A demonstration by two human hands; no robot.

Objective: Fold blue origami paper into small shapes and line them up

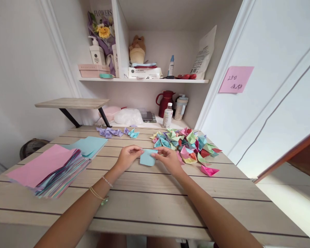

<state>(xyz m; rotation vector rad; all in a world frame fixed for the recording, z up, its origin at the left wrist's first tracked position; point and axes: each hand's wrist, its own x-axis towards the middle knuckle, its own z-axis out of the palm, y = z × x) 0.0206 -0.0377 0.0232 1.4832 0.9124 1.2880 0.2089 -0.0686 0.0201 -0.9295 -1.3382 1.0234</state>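
Note:
A light blue piece of folded paper [147, 158] is held between my two hands above the middle of the table. My left hand [128, 156] pinches its upper left corner between thumb and fingers. On the other side, my right hand [169, 159] grips the upper right edge, thumb in front and fingers behind. Just beyond my right hand lies a heap of folded paper boats [191, 137] in many colours. One bright pink boat [209, 171] sits apart at the heap's near side.
At the left lies a thick stack of coloured paper [59, 172], with light blue sheets [89, 145] behind it. Purple folded pieces [110, 132] and blue ones [133, 133] lie at the back. A small raised shelf [72, 102], a bottle [167, 116] and a red jug [166, 103] stand beyond.

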